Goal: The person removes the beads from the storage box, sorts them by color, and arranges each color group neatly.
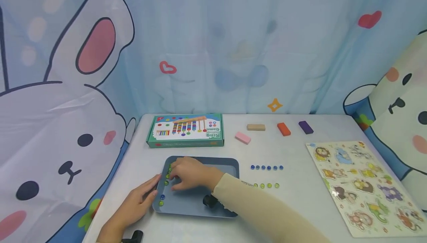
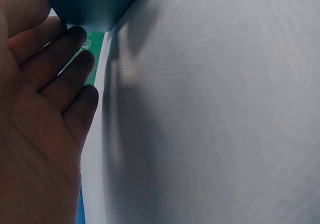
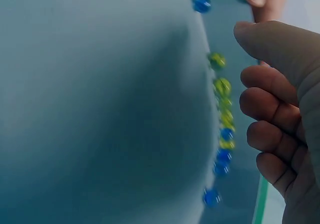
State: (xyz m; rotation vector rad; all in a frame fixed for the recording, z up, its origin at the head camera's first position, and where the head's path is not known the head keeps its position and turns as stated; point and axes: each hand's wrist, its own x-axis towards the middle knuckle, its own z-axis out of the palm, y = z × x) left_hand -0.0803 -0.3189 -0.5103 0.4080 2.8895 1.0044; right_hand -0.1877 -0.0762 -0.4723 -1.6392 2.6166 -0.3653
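Note:
A blue-grey tray has green and blue glass beads strung out along its left side. Over that side reaches my right hand, its fingers loosely bent close to the beads. In the right wrist view, thumb and fingers stand apart and no bead shows between them. My left hand rests at the tray's left edge, touching its outer wall with extended fingers, as the left wrist view also shows. Part of the bead line is hidden under the right hand in the head view.
Right of the tray lie a row of blue beads and a row of yellow-green beads, partly behind the sleeve. Behind stand a game box and pink, wooden, orange and purple blocks. An animal puzzle board lies right.

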